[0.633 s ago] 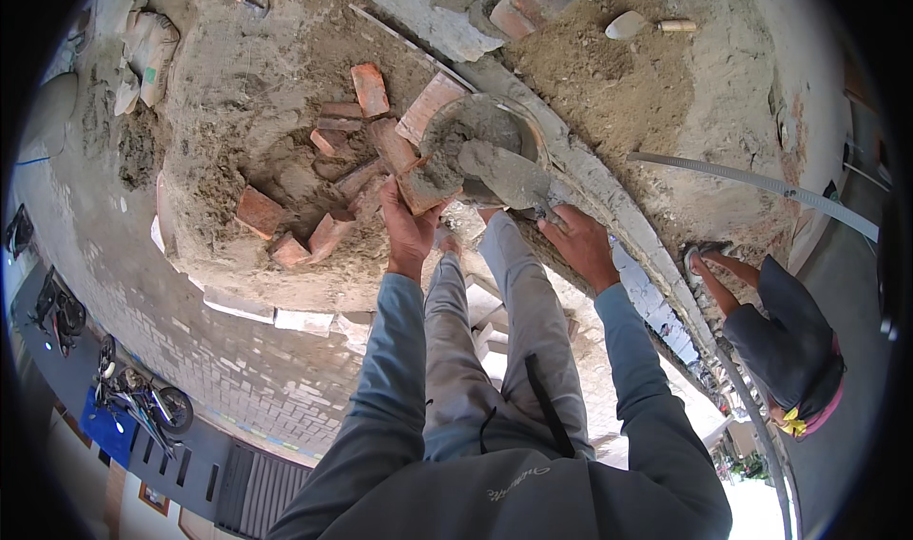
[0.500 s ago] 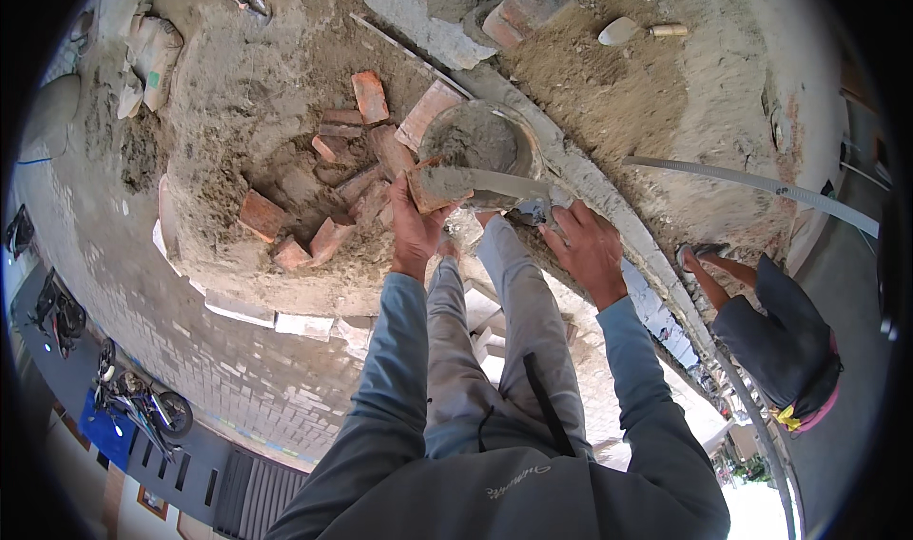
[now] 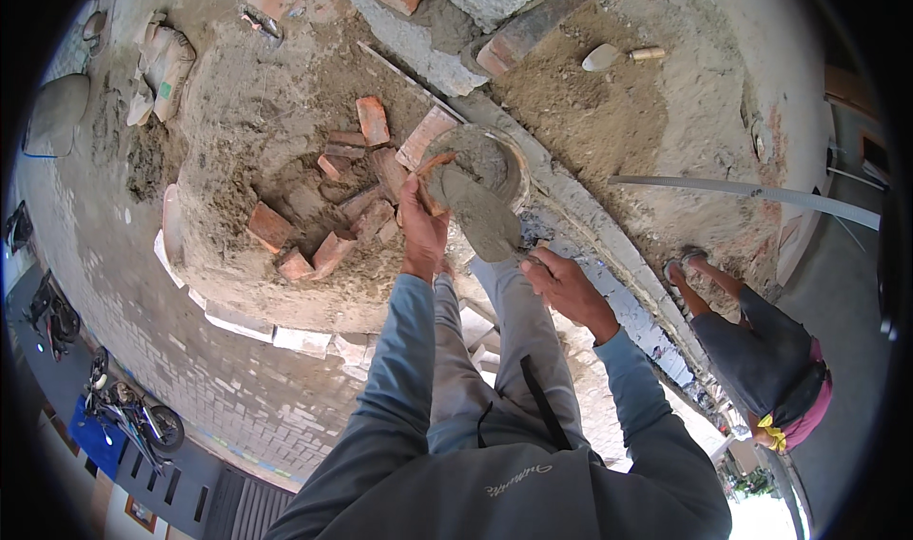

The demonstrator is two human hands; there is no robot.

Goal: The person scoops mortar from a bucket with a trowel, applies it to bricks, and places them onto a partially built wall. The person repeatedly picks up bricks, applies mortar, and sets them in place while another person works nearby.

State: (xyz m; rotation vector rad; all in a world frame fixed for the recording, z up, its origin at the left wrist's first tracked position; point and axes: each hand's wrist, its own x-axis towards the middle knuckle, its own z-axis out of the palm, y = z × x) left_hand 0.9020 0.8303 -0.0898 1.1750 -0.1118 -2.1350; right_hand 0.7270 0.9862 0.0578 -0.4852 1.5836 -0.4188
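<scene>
Several bricks [image 3: 372, 120] around left hand [image 3: 424, 234]

Before me spreads sandy ground [image 3: 233, 155], rough and uneven. Loose bricks [image 3: 269, 226] lie scattered over its middle, some flat, some tilted, several touching. Just beside them, on my right, sits a round bucket [image 3: 521, 171], close against a concrete ridge [image 3: 580, 196]. Farther off, a thin strip [image 3: 404, 74] lies slantwise. At my far left a slumped sack [image 3: 171, 69] rests on the ground. Past the ridge, a trowel [image 3: 601, 58] lies on brown sand [image 3: 604, 112], its handle pointing right.
</scene>
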